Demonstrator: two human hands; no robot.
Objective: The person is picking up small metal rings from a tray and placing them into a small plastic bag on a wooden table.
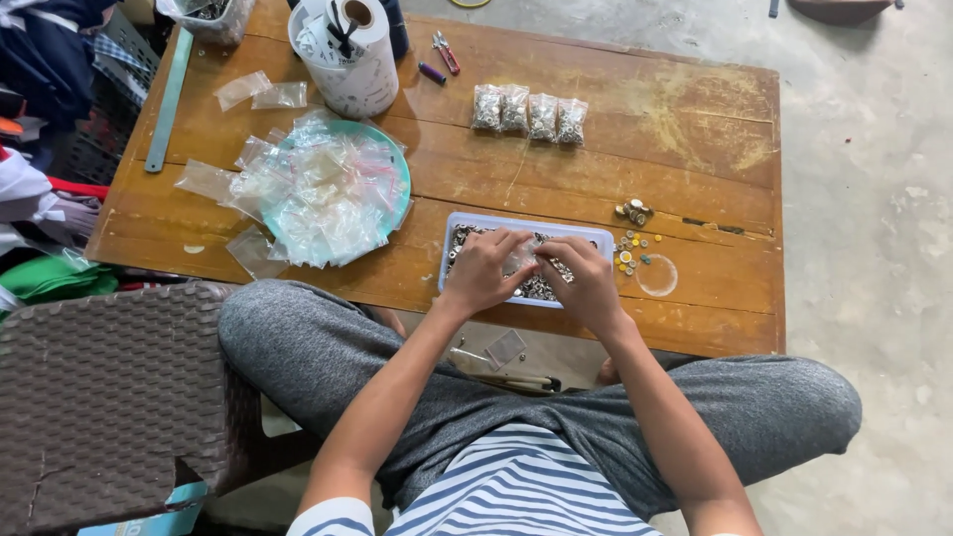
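Tray point(467, 220) lies lengthwise left-right; left hand point(483, 270) and right hand point(586, 283) pinch a clear bag point(520, 260).

Our left hand point(483, 270) and right hand point(584, 281) cover the middle of the tray point(596, 236), so we cannot tell what our fingers pinch there. The small metal parts point(538, 289) are too tiny to make out. The container point(210, 17) and the white tub point(349, 60) are cut off by the top edge.
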